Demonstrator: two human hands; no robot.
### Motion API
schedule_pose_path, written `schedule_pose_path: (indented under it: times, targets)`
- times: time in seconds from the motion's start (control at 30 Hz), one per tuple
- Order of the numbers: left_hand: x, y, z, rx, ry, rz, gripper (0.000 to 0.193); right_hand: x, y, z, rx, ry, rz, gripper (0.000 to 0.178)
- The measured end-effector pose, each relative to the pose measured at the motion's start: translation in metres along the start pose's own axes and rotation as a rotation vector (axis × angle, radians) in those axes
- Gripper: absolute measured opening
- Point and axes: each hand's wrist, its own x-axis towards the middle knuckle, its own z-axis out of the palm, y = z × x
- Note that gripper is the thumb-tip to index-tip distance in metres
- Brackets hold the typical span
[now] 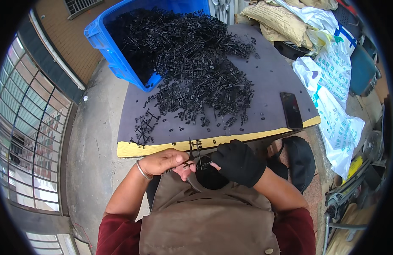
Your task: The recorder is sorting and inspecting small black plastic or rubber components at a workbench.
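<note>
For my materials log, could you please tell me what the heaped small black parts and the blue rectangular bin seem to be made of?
The small black parts look like satin moulded plastic, given their repeated thin, branching shapes, though metal is possible. The blue rectangular bin seems smooth plastic, evenly coloured and softly shiny.

Surface: grey top, yellow strip along the near edge. Far left, blue bin tipped on its side, mouth facing inward. From it a dense heap of thin black parts spills across the middle. Smaller tangled cluster at near left, reaching onto the strip. Single black bits scattered around the heap. Dark phone near the right edge, well apart from the heap.
</note>
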Motion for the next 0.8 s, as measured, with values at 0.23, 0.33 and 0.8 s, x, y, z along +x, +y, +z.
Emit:
schedule_pose_path:
  times: [0.23,0.33,0.8]
  targets:
    - [0.001,-0.065,-0.001,-0.213,0.17,0.063,0.048,0.008,-0.018,0.008,0.031,0.025,0.35,0.019]
    - [0.025,-0.041,0.027,-0.117,0.165,0.229,0.041,0.013,-0.025,0.011,0.181,-0.069,0.357,0.018]
    - [0.045,-0.046,0.044,-0.507,0.757,0.484,0.015,0.005,-0.033,0.031,0.434,0.046,0.519,0.012]
